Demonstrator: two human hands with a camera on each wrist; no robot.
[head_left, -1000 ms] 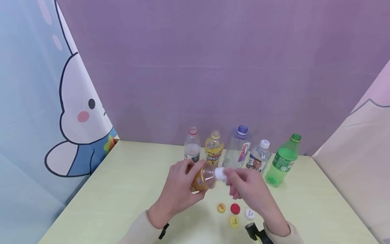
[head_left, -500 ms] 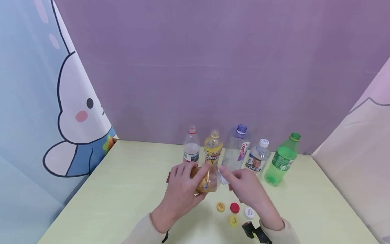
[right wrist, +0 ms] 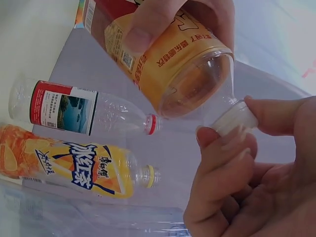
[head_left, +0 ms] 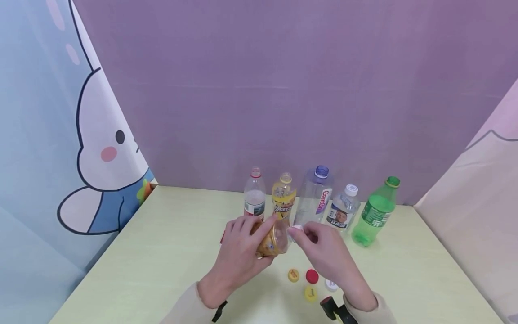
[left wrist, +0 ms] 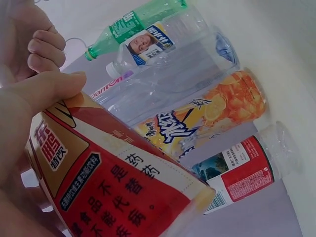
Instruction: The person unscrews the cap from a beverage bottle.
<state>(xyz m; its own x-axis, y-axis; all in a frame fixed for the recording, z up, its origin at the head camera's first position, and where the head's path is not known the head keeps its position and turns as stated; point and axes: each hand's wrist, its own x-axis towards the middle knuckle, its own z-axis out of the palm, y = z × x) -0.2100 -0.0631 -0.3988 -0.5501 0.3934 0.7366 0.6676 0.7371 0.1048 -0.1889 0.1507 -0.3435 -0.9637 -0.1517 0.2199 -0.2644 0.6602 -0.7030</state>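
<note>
My left hand (head_left: 238, 254) grips a tilted plastic bottle (head_left: 274, 243) round its body. Its label is red and gold, as the left wrist view shows up close (left wrist: 118, 173). At the bottle's mouth my right hand (head_left: 329, 252) pinches a white cap (right wrist: 237, 118) between thumb and fingers. The right wrist view shows the cap on the clear neck; how tightly it sits I cannot tell. In the head view the fingers mostly hide it. Below the hands lie a red cap (head_left: 312, 276), an orange-yellow cap (head_left: 293, 275), a yellow cap (head_left: 310, 294) and a partly hidden white bottle cap (head_left: 331, 285).
Behind the hands stand a red-ringed bottle (head_left: 254, 202), a yellow-labelled bottle (head_left: 283, 200), a large clear bottle (head_left: 313, 200), a white-capped bottle (head_left: 343, 211) and a green bottle (head_left: 374, 213). A purple backdrop (head_left: 283, 90) rises behind the table (head_left: 162, 252).
The bottle has tipped, so its neck shows less in the head view. My right hand has moved slightly left, and its fingers have shifted round the cap.
</note>
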